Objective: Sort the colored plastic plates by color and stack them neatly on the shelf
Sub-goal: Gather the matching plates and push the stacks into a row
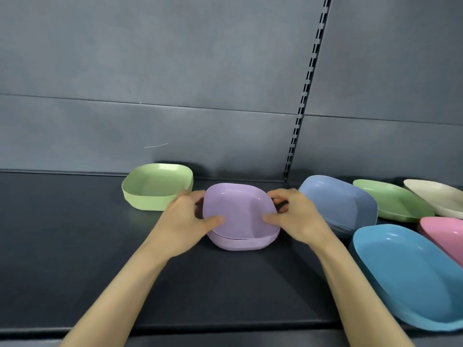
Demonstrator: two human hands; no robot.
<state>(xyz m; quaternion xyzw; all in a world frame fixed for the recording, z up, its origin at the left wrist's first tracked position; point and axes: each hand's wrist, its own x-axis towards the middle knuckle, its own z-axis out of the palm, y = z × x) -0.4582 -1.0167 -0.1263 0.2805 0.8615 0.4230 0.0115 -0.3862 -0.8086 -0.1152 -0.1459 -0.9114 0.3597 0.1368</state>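
Our left hand (pixel 190 221) and right hand (pixel 293 219) grip the purple plate stack (pixel 238 214) mid-shelf (pixel 75 246), its top plate askew. A light green stack (pixel 155 189) stands beside it. We judge the sorting roughly half done: the slate-blue stack (pixel 338 204), green plate (pixel 393 201), cream plate (pixel 436 196), pink plate (pixel 443 234) and bright blue plate (pixel 406 271) lie jumbled at right.

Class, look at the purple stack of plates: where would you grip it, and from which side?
Take the purple stack by its opposite side rims, left hand from the left, right hand from the right. It is wide, shallow and nested, so a low two-sided hold should keep it together.
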